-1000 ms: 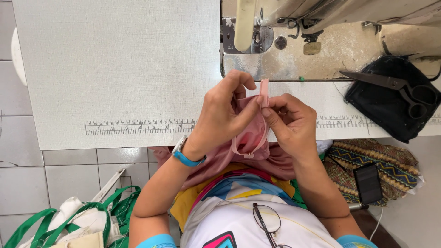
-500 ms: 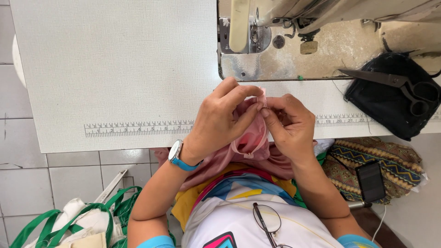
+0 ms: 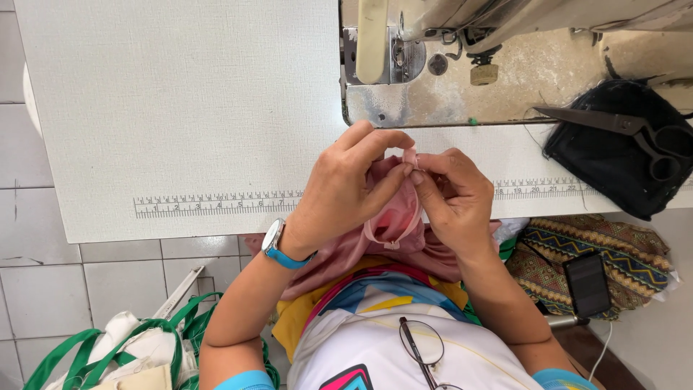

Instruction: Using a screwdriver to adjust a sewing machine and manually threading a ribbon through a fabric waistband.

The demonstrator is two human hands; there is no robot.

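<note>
Both my hands work a piece of pink fabric (image 3: 393, 217) at the front edge of the white sewing table (image 3: 180, 108). My left hand (image 3: 346, 191), with a blue-strapped watch at the wrist, curls over the cloth and pinches its top edge. My right hand (image 3: 451, 198) pinches the same narrow pink edge from the right, fingertips meeting the left hand's. The rest of the fabric hangs down into my lap. The fingers hide the pinched fold itself.
A sewing machine (image 3: 469, 58) stands at the back right of the table. Black scissors (image 3: 621, 130) lie on a black cloth (image 3: 599, 173) at the right. A ruler strip (image 3: 216, 204) runs along the table's front. A phone (image 3: 586, 284) lies on patterned cloth; a green-handled bag (image 3: 108, 354) sits at lower left.
The pink strip that stood up between my fingers has been folded down and now sits tucked under my fingertips. My hands stay close together in the same place.
</note>
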